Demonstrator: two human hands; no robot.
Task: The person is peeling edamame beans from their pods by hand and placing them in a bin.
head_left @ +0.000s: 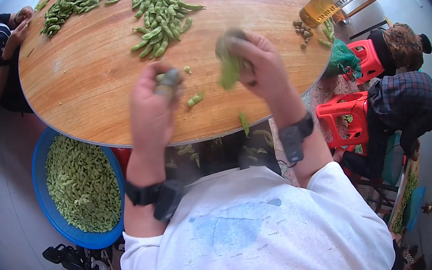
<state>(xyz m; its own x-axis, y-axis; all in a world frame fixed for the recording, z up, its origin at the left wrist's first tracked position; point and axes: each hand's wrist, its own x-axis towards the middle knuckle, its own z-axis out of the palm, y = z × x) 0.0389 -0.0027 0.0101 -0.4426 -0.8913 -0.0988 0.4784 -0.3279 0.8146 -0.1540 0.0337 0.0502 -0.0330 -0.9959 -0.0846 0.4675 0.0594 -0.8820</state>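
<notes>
Here you are with both hands up over the wooden table (90, 91), and they're both blurred. Your right hand (264, 63), just right of centre, pinches a green pod (228, 71) that hangs from the fingertips, perhaps gripped high to leave its lower part free. Your left hand (150, 95) sits left of centre, fingers curled in, with a greyish thing (167, 82) at the thumb; whether it pinches that or wears it, you can't tell through the blur. Straight ahead, top centre, a pile of pods (158, 28) spills toward you, probably drawn in for an easy reach. A small pod piece (196, 99) lies between your wrists. Lower left, a blue basin (44, 198) full of pale green beans (80, 180) stands just beside the table's edge, likely there to be handy for your left side. Upper right, the pitcher (326, 7) stands well clear of your hands, presumably to avoid knocks.
</notes>
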